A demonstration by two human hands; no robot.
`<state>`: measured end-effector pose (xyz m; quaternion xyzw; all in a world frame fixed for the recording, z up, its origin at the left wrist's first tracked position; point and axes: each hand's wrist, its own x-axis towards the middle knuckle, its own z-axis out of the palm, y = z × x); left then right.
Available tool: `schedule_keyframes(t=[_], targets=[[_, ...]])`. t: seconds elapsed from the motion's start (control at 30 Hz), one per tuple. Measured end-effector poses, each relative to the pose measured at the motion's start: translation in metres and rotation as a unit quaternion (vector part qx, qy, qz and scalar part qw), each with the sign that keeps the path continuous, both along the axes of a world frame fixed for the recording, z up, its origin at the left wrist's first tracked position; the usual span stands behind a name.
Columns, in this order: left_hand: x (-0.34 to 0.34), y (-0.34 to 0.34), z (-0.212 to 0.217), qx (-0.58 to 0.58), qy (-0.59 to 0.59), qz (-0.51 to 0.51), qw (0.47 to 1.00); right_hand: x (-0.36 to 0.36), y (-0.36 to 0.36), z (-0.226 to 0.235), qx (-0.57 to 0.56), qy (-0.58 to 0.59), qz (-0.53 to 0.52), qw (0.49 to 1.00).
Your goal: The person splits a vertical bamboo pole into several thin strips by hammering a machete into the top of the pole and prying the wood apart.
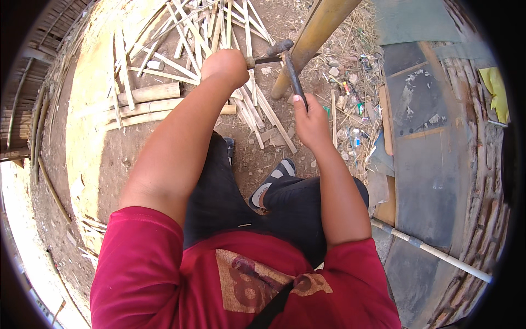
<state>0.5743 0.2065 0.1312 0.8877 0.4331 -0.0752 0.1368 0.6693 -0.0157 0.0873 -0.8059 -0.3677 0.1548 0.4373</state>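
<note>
The right hand [310,119] has its fingers closed around the handle of a dark blade [294,77] set against the thick bamboo pole [309,41]. Beyond it, the left hand [224,67] is closed on a hammer [272,54]. I think the blade should stay steady and the blows short, away from the split strips [186,33] on the ground.

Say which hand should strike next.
Left, likely: the left hand holds the dark-headed hammer at the long dark metal blade, which the right hand steadies against the thick yellow bamboo pole.
</note>
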Motion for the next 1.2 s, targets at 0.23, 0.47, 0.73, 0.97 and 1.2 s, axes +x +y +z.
schedule_keyframes(t=[0.23,0.47,0.73,0.97,1.2], targets=[[0.003,-0.005,0.003,-0.014,0.012,-0.007,1.0,-0.001,-0.012,0.01,0.053,0.005,-0.006,0.999],[0.002,0.009,-0.01,0.006,0.017,-0.019,1.0,0.021,-0.05,0.049,0.089,0.068,0.023,0.993],[0.0,0.026,-0.012,0.017,0.015,-0.013,1.0,0.075,-0.045,0.085,0.206,0.091,-0.131,0.966],[0.006,0.016,-0.008,0.02,0.027,-0.032,0.999,0.09,-0.027,-0.01,-0.082,-0.066,-0.103,0.989],[0.002,0.022,-0.009,0.004,0.029,-0.011,1.0,0.086,-0.027,0.028,0.036,-0.076,-0.138,0.987]])
